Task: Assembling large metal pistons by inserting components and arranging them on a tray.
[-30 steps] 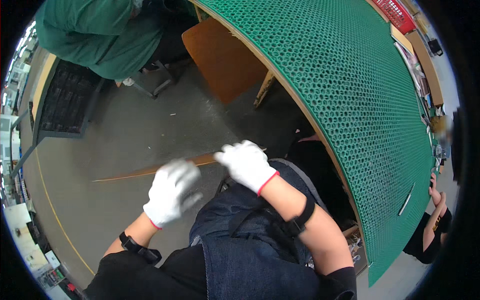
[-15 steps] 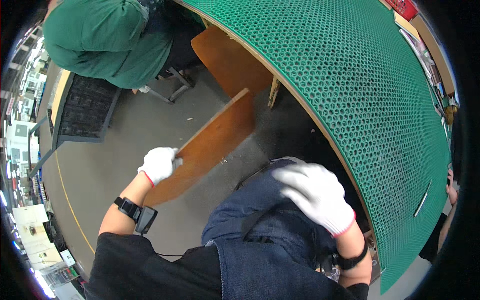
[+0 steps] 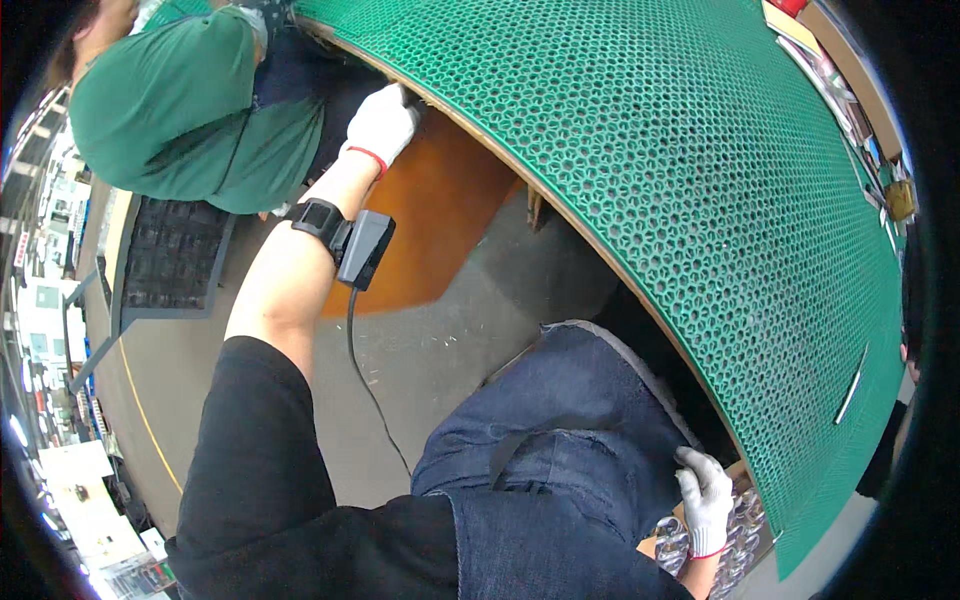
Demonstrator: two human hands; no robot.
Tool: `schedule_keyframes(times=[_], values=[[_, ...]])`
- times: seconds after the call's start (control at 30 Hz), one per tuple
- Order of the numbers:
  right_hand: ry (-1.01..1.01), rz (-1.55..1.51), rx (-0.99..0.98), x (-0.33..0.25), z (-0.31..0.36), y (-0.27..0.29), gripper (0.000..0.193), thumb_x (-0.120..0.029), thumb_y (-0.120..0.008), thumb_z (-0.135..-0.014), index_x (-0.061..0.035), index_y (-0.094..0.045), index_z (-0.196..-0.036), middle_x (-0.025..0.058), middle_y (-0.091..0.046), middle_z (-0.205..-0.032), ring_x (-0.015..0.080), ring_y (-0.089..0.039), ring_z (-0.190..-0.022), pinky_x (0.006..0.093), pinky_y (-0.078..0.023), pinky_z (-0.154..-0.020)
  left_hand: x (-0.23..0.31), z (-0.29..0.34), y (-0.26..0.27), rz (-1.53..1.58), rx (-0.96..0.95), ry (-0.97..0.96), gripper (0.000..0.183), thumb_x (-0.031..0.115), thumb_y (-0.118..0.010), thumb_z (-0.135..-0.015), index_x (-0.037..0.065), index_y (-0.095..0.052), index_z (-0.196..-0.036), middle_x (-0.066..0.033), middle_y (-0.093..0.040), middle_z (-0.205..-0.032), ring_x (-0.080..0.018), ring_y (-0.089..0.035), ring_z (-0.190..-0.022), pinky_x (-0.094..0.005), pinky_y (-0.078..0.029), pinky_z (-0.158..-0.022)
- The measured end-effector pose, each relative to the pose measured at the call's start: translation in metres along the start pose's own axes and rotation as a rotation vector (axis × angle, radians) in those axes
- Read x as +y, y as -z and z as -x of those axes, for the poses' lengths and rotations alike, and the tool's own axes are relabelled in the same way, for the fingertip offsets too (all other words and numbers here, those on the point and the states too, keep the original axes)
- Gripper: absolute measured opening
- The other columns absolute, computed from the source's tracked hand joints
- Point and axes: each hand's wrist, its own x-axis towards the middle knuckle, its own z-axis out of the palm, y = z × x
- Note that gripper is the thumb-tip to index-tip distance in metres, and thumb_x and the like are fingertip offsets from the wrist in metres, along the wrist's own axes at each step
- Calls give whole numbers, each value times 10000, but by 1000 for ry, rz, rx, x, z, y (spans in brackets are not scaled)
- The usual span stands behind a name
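My left hand [image 3: 383, 125], in a white knit glove, reaches far forward to the table's edge. Its fingers are curled at the upper edge of a brown wooden board [image 3: 430, 230], partly hidden by the hand. The board slants beside and below the table edge, its lower end over the floor; my forearm covers part of its left side. My right hand [image 3: 708, 500], gloved too, is low beside my thigh, fingers bent and apart, with nothing visible in it. Closest to it are shiny, clear-looking rounded pieces [image 3: 740, 535] below the table edge.
A large table with a green honeycomb mat [image 3: 640, 170] curves along the right. A thin white strip [image 3: 851, 397] lies on it. Ahead on the left sits a person in green [image 3: 190, 110], near a black-seated chair [image 3: 175, 255]. A cable [image 3: 362, 370] hangs from my left wrist device.
My left hand has moved forward with the board, up to the table edge near the person in green. My right hand has dropped from over my lap to beside my thigh.
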Motion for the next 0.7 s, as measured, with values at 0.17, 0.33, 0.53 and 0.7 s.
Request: schedule_keyframes(times=[0.17,0.33,0.53,0.7], values=[[-169,-68,313,62,48,-23,243,-119,-641,-876,-2,-702,-1080,170,-710,-1036,280,-674,-896,361,-527,-819,48,52,-21,144,-454,-47,504,347,-657,-859,25,-594,-1241,-211,-663,-1165,-371,-613,-1117,-426,-485,-950],[-449,-2,515,110,99,-41,276,-206,-613,-922,-60,-684,-1146,165,-690,-1100,319,-645,-1036,379,-496,-909,148,136,42,388,-737,-552,264,137,-638,-815,-26,-666,-1021,-174,-685,-969,-323,-670,-904,-384,-521,-821],[-860,-359,585,213,209,-157,304,-245,-611,-919,-80,-670,-1168,163,-690,-1107,319,-646,-1056,387,-503,-914,327,165,67,517,-905,-1014,335,147,-698,-695,-17,-693,-987,-147,-712,-991,-329,-680,-896,-402,-512,-830],[-1053,-83,770,256,247,-186,350,-254,-639,-894,-145,-640,-1227,156,-639,-1197,366,-623,-1061,428,-500,-921,462,205,65,260,-704,-1644,513,254,-712,-777,14,-596,-1215,-213,-580,-1304,-420,-547,-1220,-483,-426,-1035]])
